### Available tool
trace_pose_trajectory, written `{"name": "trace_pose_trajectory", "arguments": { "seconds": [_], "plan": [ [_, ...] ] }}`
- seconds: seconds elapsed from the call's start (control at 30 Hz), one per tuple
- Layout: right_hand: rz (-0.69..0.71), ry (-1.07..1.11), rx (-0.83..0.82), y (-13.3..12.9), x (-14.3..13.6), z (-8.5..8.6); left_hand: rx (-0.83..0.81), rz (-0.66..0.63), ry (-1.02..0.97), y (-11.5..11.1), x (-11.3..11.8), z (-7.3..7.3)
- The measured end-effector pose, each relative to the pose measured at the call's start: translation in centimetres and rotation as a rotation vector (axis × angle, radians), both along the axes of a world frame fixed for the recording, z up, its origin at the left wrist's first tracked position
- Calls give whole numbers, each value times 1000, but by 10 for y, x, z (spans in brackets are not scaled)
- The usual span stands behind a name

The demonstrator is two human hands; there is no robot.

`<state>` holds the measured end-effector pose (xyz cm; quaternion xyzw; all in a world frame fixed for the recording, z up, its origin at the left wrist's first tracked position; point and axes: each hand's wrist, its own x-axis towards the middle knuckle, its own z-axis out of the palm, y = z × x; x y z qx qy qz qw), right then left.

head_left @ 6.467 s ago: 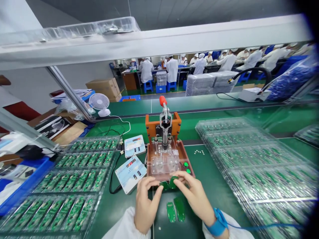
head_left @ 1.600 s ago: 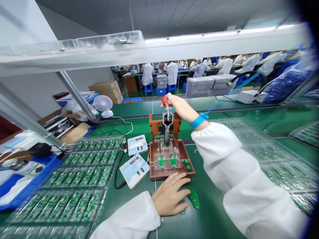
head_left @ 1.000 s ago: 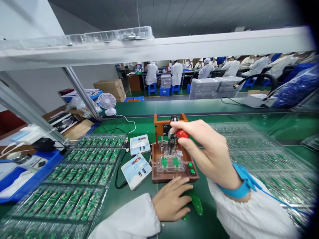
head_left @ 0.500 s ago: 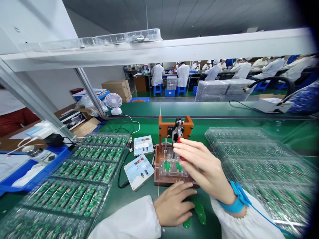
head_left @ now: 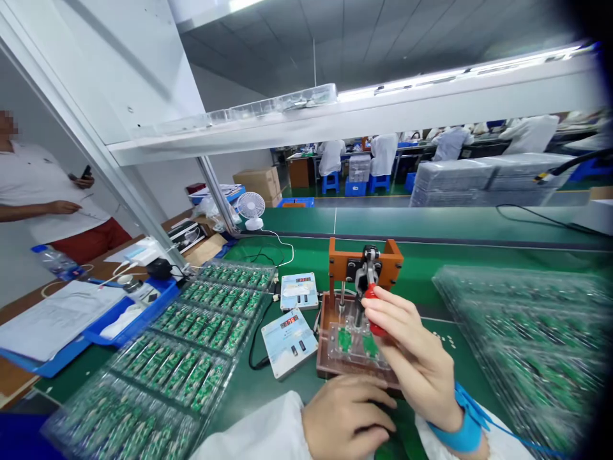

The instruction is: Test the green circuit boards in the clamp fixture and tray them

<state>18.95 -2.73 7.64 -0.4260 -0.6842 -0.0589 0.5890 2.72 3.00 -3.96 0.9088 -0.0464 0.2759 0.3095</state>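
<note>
My right hand [head_left: 416, 351], with a blue wrist strap, is closed round the red handle [head_left: 373, 310] of a toggle clamp. That clamp is mounted on an orange frame [head_left: 341, 260] above a dark brown base [head_left: 330, 367]. Green boards [head_left: 345, 340] lie under a clear plate on the base. My left hand [head_left: 348, 415] rests at the front edge of the base, fingers apart and pointing right, holding nothing I can see. Something green [head_left: 397, 450] is partly hidden beneath and beside it.
Trays of green boards [head_left: 186, 345] lie on the left, and more stacked trays [head_left: 527, 332] on the right. Two display boxes [head_left: 288, 343] stand left of the fixture. Behind are a small fan [head_left: 251, 207] and a shelf [head_left: 268, 131]. A person [head_left: 48, 191] stands at far left.
The view has shifted left and up, bringing a standing person into sight. My right hand stays on the red handle. My left hand remains in front of the base and hides more of the green pieces.
</note>
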Motion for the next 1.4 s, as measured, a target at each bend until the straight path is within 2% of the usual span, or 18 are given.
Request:
{"name": "trace_pose_trajectory", "arguments": {
  "seconds": [0.13,0.23,0.3,0.33,0.43,0.5,0.57,0.63,0.83,1.23,1.4],
  "plan": [
    [15,29,13,2,-3,-3,-242,-10,203,21,-25,31],
    [25,51,35,3,-6,-4,-548,2,495,55,-48,52],
    [28,67,45,4,-8,-4,-629,141,592,85,-59,62],
    [29,73,45,4,-9,-4,-574,252,584,99,-63,66],
    [21,87,42,5,-12,-5,-211,498,606,139,-61,70],
    [8,92,46,5,-13,-6,-34,544,775,157,-55,69],
    [-7,93,54,4,-14,-7,50,531,958,168,-47,65],
    [-18,89,58,4,-14,-7,94,499,1047,173,-42,62],
    [-27,69,64,7,-14,-9,142,461,1126,175,-38,57],
    [-29,70,93,7,-15,-8,178,461,1155,174,-35,56],
    [-41,69,90,9,-15,-7,156,465,1095,177,-40,56]
  ]
}}
